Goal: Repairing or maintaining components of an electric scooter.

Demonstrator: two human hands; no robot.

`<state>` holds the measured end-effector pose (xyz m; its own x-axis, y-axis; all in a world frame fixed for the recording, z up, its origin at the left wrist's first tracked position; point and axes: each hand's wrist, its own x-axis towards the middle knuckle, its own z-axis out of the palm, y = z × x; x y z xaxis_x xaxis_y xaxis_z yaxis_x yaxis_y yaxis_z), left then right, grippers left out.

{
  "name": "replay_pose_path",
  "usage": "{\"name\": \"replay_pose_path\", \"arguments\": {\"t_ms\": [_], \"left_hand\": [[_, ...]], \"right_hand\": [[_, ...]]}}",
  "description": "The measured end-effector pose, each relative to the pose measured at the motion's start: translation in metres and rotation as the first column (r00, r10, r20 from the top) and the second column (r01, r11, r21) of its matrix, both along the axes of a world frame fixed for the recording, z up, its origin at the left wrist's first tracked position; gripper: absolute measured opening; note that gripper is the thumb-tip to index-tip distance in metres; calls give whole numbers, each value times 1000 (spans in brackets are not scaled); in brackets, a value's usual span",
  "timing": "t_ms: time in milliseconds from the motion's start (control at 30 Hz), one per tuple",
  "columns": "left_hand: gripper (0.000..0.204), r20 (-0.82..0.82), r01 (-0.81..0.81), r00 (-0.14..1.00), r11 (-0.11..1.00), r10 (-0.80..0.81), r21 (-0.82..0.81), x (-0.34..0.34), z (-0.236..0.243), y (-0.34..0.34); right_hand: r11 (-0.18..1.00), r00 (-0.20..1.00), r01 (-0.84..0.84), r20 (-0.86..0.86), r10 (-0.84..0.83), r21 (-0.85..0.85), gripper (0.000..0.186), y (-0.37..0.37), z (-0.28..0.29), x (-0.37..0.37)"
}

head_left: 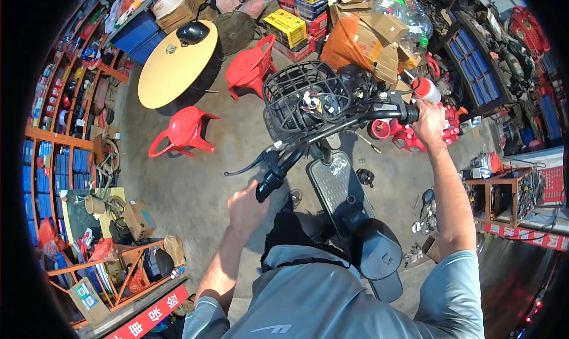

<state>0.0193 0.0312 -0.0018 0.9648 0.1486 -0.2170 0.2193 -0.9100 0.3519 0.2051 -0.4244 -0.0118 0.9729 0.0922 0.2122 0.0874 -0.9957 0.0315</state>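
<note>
An electric scooter's handlebar stretches in front of me, turned at an angle. My right hand is wrapped round the outer end of its right grip. Beside the tip of the left grip is my left hand; its fingers are smeared and mostly hidden, and I cannot tell if it touches the grip. A brake lever sticks out on that side. On the front sits a black basket with loose wires and connectors in it. The grey footboard and dark seat lie below.
Two red plastic chairs stand near an oval yellow table at far left. Stacked boxes and cardboard fill the back. Small parts and a screwdriver lie on the floor. Shelves line the left.
</note>
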Motion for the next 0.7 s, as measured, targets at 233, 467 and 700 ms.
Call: {"name": "replay_pose_path", "arguments": {"t_ms": [233,467,700], "left_hand": [[33,336,128,929,986,-157,108,10,-3,11],[32,370,173,905,976,-212,135,10,-1,8],[28,334,179,917,973,-218,146,29,6,13]], "right_hand": [[999,999,32,31,-31,-27,35,4,-2,3],[999,999,31,-10,-31,-16,33,1,0,-1],[999,999,34,1,-34,2,34,9,1,12]]}}
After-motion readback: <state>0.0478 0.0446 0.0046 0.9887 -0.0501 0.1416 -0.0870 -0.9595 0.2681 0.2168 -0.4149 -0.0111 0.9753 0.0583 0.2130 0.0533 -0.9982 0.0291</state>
